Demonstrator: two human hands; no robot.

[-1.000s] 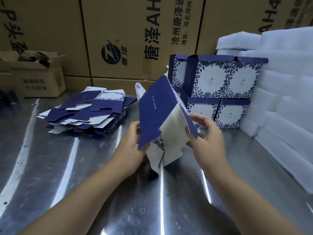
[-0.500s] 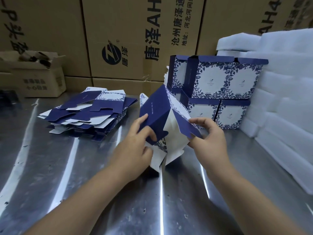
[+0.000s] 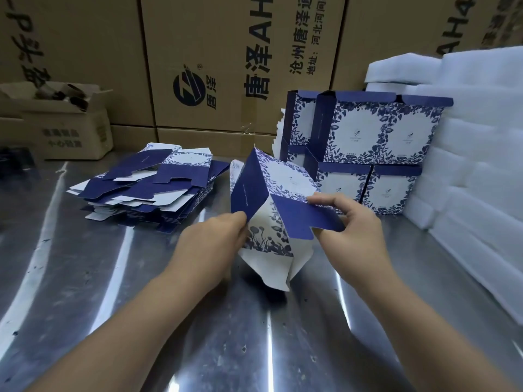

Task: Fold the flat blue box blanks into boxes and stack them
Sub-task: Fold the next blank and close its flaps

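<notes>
At frame centre, the half-opened box (image 3: 271, 199) is held above the steel table (image 3: 141, 306); left hand (image 3: 215, 239) pinches its navy panel, right hand (image 3: 351, 224) clamps the bottom flap (image 3: 302, 219); square the tube, then tuck flaps, apparently unlocked, firmly.

- Pile of flat blanks (image 3: 147, 190) lies on the table (image 3: 85, 278), left of centre
- Folded boxes (image 3: 376, 148) stacked right of centre, foam sheets (image 3: 478, 154) at their right
- Cartons (image 3: 215, 60) behind, across the top
- Half-folded box (image 3: 271, 210) at centre, between both

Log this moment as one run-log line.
step: folding bottom flaps | left hand: holds box | right hand: pinching blue flap | blanks pile: remaining
</notes>
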